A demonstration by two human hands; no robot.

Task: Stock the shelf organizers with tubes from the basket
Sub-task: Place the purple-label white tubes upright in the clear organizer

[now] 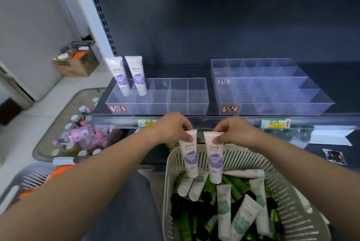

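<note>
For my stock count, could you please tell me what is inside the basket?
The basket holds green-label white tubes, plain white tubes, green tubes and dark items; anything beneath them is covered.

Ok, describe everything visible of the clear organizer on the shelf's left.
The clear plastic divided organizer sits on the dark shelf near its front edge, apart from the stepped clear organizer to its right. Walls split it into two rows of compartments. A red-bordered handwritten label marks its front left. Two white-and-purple tubes stand in its left-end compartments; the rest look empty.
</note>
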